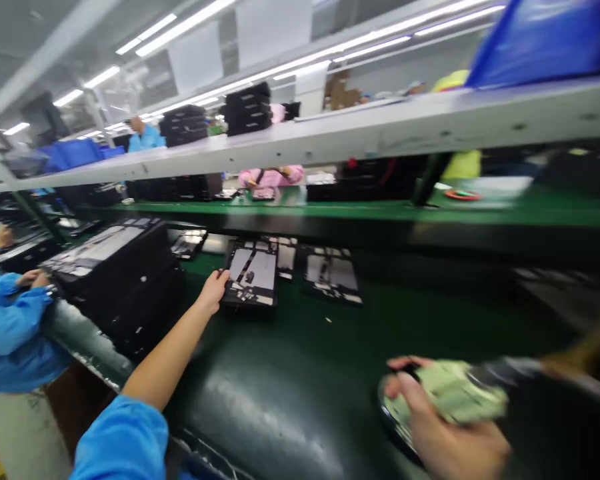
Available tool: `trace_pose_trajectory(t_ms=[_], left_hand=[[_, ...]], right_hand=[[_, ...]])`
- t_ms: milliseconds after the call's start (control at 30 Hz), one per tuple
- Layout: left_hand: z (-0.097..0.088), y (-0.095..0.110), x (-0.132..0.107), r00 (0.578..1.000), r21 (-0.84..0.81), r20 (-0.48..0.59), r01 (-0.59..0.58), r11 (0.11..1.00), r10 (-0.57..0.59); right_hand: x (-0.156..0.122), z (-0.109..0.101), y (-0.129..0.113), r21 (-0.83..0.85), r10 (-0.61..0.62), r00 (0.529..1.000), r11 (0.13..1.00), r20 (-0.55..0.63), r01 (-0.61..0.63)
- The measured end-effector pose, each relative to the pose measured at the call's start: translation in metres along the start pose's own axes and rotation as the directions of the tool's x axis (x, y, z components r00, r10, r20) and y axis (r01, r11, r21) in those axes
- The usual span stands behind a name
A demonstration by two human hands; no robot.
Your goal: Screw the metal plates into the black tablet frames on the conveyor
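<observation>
My left hand (214, 291) stretches forward over the green bench, its fingers closed on the left edge of a flat black tablet-like unit (253, 267) with a grey inner panel and small white parts. Two similar units, one partly hidden behind it (286, 256) and one to its right (332, 273), lie close by. At the lower right, my right hand (443, 420) is wrapped round a pale green, cloth-like bundle (465, 392) with a dark stem running off to the right. A round dark-rimmed piece (397, 420) shows under the fingers. Blur hides what kind of thing it is.
A tall stack of black units (125, 287) stands at the left of the bench (270, 387). Beside it, another person's blue sleeves (15, 327) reach in. A white overhead shelf (330, 137) crosses in front, carrying black stacks and a blue bin (545, 43).
</observation>
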State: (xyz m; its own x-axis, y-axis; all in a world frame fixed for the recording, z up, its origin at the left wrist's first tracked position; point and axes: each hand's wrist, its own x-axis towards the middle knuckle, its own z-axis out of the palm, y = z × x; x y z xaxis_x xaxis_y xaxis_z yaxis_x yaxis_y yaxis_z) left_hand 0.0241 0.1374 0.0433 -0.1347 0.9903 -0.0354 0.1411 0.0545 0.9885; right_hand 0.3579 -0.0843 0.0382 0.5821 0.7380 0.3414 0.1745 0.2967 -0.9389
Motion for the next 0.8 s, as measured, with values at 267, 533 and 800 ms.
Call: trace_pose_trajectory(t_ms=[267, 533, 800], left_hand=[[0.051, -0.057, -0.179, 0.944, -0.061, 0.304, 0.154, 0.986, -0.129], [0.008, -0.036, -0.206, 0.838, 0.348, 0.532, -0.346, 0.871, 0.120], [-0.014, -0.046, -0.210, 0.534, 0.433, 0.808, -0.825, 0.363, 0.249]], right_hand=[[-0.007, 0.004, 0.004, 0.059, -0.043, 0.996, 0.997, -0.076, 0.048], [-0.011, 0.008, 0.010, 0.046, -0.087, 0.994, 0.995, -0.071, 0.090], [-0.014, 0.009, 0.004, 0.030, -0.148, 0.988, 0.988, -0.050, 0.150]])
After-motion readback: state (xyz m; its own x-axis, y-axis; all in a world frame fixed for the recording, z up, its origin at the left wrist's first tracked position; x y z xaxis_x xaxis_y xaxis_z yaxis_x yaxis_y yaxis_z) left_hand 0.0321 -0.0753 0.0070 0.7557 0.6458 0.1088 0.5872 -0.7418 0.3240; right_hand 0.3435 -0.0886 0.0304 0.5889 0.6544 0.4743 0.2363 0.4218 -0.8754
